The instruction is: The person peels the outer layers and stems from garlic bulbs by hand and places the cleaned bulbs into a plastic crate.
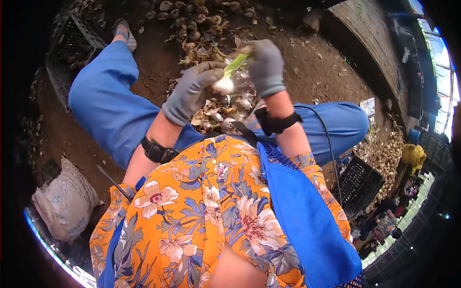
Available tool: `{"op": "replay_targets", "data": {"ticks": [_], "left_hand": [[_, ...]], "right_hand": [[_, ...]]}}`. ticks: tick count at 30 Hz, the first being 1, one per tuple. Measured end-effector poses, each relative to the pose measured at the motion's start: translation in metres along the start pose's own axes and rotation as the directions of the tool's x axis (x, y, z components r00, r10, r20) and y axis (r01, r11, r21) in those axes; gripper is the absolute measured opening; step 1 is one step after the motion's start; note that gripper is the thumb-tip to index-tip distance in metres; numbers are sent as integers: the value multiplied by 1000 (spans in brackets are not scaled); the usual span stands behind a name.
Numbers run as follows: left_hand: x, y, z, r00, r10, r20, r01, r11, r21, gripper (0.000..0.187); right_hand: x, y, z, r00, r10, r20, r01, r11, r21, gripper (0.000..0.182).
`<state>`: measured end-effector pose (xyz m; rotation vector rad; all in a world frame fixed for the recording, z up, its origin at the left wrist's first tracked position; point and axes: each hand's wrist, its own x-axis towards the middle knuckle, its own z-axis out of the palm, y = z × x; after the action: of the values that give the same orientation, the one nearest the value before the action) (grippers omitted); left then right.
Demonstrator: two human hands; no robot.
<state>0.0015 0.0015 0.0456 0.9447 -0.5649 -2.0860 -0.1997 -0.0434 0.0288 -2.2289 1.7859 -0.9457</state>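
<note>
Between my gloved hands is a white garlic bulb (223, 86) with a pale green stem (236, 64). My left hand (197, 86), in a grey glove, has its fingers closed at the bulb and the base of the stem. Higher up, my right hand (265, 65), gloved as well, is closed round the stem's upper end and slightly blurred. The stem slants up to the right from the bulb. Under my hands lies a heap of garlic bulbs and dry peelings (216, 117), reaching between my legs; my hands hide part of it.
Black plastic crates stand at the upper left (79, 43) and lower right (357, 185). A white sack (66, 201) lies at the left. More garlic (384, 149) is heaped at the right, near a co-worker (384, 223). A black cable (329, 139) runs from my right forearm.
</note>
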Motion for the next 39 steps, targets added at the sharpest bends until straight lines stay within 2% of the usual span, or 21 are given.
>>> {"op": "replay_targets", "data": {"ticks": [2, 5, 6, 8, 11, 12, 14, 18, 20, 21, 23, 24, 26, 28, 30, 31, 32, 34, 36, 38, 39], "left_hand": [[-7, 6, 1, 997, -38, 65, 42, 997, -57, 52], [-2, 6, -8, 999, 40, 13, -41, 997, 72, 61], [0, 4, -9, 997, 74, -5, -73, 986, 148, 62], [2, 2, -10, 992, 126, 3, -125, 976, 176, 64], [5, -2, -10, 985, 164, 42, -170, 962, 215, 63], [3, -3, -11, 985, 167, 47, -173, 961, 216, 63], [-5, 4, -4, 987, 53, 149, -53, 999, -7, 58], [-1, -10, -13, 994, 26, 103, -4, 978, -210, 52], [-2, -7, -12, 993, 7, 116, 16, 980, -199, 58], [2, -8, -12, 994, 84, 73, -78, 994, -83, 62], [-1, -1, -5, 996, 77, 44, -80, 995, 53, 74], [6, -8, -11, 952, 300, 55, -302, 899, 318, 71], [11, -12, -21, 860, 483, 163, -410, 467, 784, 67], [3, -6, -4, 937, 349, -7, -296, 805, 514, 63], [8, -9, -19, 968, 240, -65, -186, 872, 454, 61], [10, -18, -19, 985, 142, -96, -125, 979, 163, 55], [6, -13, -15, 997, -14, -71, 14, 1000, -11, 48], [8, -24, -26, 995, -97, -11, 94, 983, -157, 39], [8, -24, -25, 994, -109, 14, 110, 981, -161, 37], [6, -20, -20, 993, -116, 35, 120, 979, -166, 34], [4, -15, -13, 993, -111, 40, 117, 973, -199, 33]], "right_hand": [[2, 35, -12, 957, 262, 126, -267, 964, 20, 28], [-2, 46, -21, 967, 157, 201, -159, 987, -8, 29], [-5, 40, -16, 951, 138, 276, -185, 971, 154, 37], [-13, 10, -21, 874, 77, 481, -417, 626, 658, 35], [-6, -28, -34, 785, -96, 612, -502, 479, 720, 29], [-13, -27, -31, 788, -95, 608, -498, 482, 721, 29], [-14, -8, -16, 838, -315, 446, -141, 665, 734, 24], [-14, -33, -16, 842, -7, 539, -470, 481, 740, 14], [-18, -35, -8, 879, 87, 468, -418, 612, 672, 10], [-19, -28, -1, 951, -32, 308, -220, 633, 742, 10], [-22, -20, 9, 923, 85, 374, -344, 617, 708, 11], [-26, -22, 9, 871, 221, 439, -479, 579, 659, 13], [-25, -16, 11, 948, 67, 312, -227, 829, 511, 18], [-27, -25, 14, 939, 145, 312, -305, 771, 558, 18], [-30, -29, 19, 844, 294, 450, -515, 682, 519, 16], [-32, -28, 22, 828, 297, 476, -553, 574, 604, 15], [-34, -29, 24, 815, 294, 499, -578, 460, 674, 15], [-34, -31, 22, 795, 314, 519, -607, 437, 664, 15], [-28, -32, 13, 780, 331, 531, -626, 423, 655, 15], [-21, -33, 3, 657, 384, 649, -742, 177, 647, 16], [-18, -34, -1, 666, 398, 631, -738, 232, 633, 17]]}}
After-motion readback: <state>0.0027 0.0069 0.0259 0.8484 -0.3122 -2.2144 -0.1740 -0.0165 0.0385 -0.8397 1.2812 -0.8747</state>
